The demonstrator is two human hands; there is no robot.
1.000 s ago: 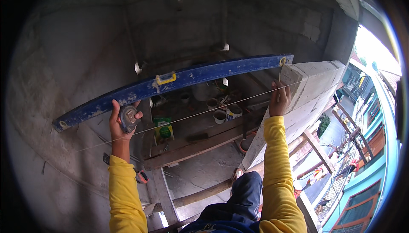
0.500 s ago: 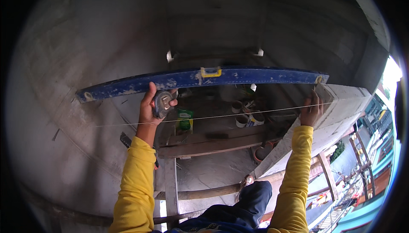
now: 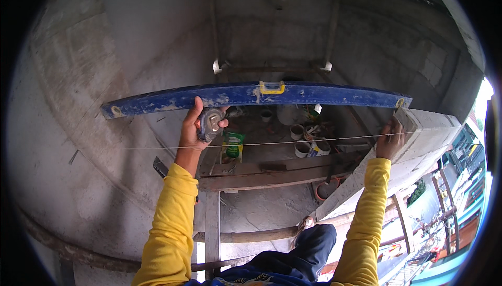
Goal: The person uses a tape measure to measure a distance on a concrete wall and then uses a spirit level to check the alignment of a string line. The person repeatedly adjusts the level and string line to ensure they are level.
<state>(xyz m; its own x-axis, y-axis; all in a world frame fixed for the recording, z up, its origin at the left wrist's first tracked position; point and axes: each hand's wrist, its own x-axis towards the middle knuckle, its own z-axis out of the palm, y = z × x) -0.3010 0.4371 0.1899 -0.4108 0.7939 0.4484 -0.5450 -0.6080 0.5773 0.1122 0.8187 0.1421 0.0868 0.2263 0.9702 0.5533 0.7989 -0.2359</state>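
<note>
A long blue spirit level [image 3: 209, 97] with a yellow-framed vial spans the view, its right end over the top of a pale block wall [image 3: 431, 120]. My left hand [image 3: 192, 129] is closed around a dark tape measure [image 3: 210, 122], its thumb raised against the level's lower part. No blade is visibly drawn out. At the wall's near corner, just below the level's right end, my right hand [image 3: 390, 138] has its fingers pointing up against the blocks. A thin taut string [image 3: 293, 143] crosses below the level, passing both hands.
Below lie wooden planks [image 3: 251, 182], a green bag [image 3: 233, 145], several buckets [image 3: 302, 150] and an orange-rimmed tub [image 3: 327, 189]. A plastered wall [image 3: 78, 181] rises at left. Poles and a timber post [image 3: 212, 218] stand near my legs. Outside at right there is a wooden ladder [image 3: 444, 202].
The whole view has shifted slightly, so level, hands and wall appear a little further right. My left hand still grips the tape measure; my right hand stays at the wall corner.
</note>
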